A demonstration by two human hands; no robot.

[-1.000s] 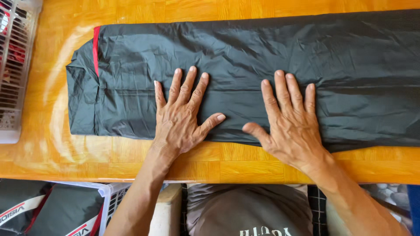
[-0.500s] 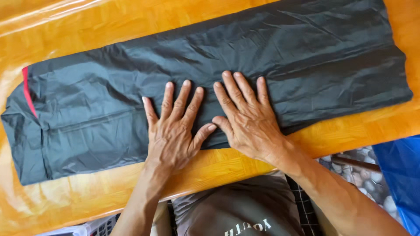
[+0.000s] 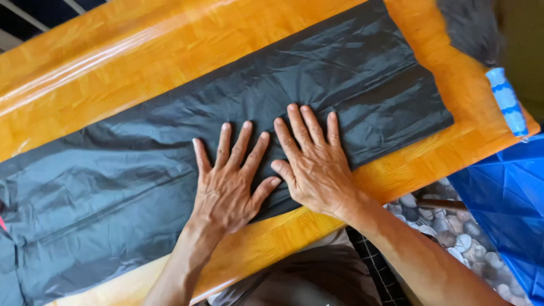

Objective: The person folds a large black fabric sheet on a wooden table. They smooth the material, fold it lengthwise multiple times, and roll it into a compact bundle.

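Dark grey fabric (image 3: 317,85), folded into a long strip, is spread slantwise across the orange wooden surface (image 3: 102,73), and its middle stretch lies directly beneath both hands. The left hand (image 3: 229,184) is laid flat on it, palm down, fingers spread and fully extended, nothing gripped. The right hand (image 3: 311,161) is pressed flat just beside it in the same way, thumbs nearly touching. The surface is glossy and reflects light along its far edge. A blue sheet (image 3: 504,198) is seen at the right, with a pebble-patterned floor (image 3: 430,215) below the near edge.
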